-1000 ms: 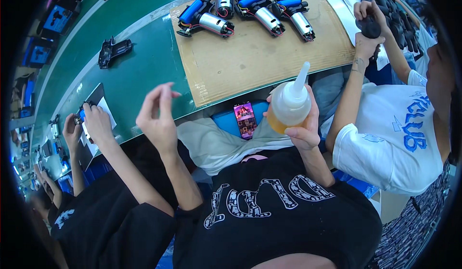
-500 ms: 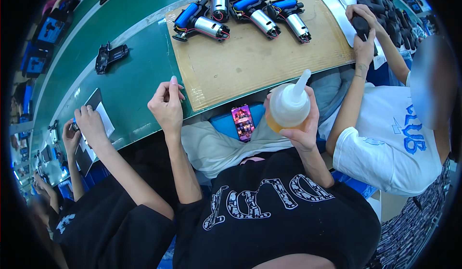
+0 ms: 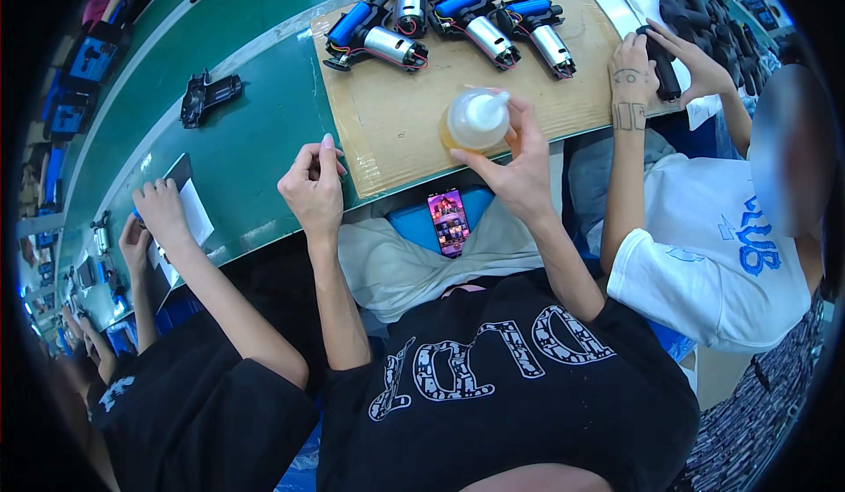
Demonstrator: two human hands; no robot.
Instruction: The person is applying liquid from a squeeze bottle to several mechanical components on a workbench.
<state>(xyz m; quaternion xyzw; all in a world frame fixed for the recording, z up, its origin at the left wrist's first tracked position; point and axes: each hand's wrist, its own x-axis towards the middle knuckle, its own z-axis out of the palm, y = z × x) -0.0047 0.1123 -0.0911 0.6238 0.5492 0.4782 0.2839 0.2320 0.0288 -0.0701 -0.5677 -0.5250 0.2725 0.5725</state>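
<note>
My right hand (image 3: 524, 162) is wrapped around a translucent squeeze bottle (image 3: 475, 122) with a white nozzle cap and yellowish liquid inside. The bottle is over the near part of the cardboard sheet (image 3: 405, 131), and its base is hard to see. At the green table's front edge, left of the cardboard, my left hand (image 3: 314, 188) is curled closed, thumb up, with nothing visible in it. Several motor assemblies, each a silver motor (image 3: 396, 47) with a blue cylinder (image 3: 356, 21) and thin wires, lie along the cardboard's far side.
A black plastic housing part (image 3: 209, 98) lies on the green table (image 3: 255, 149). A lit phone (image 3: 448, 223) rests on my lap. Co-workers sit close on both sides; the right one handles a black part (image 3: 662, 65) beside a pile of black pieces (image 3: 704, 21).
My right hand has moved the squeeze bottle forward and left, from above my lap to over the cardboard. My left hand stays nearly where it was. The right co-worker's hands have shifted.
</note>
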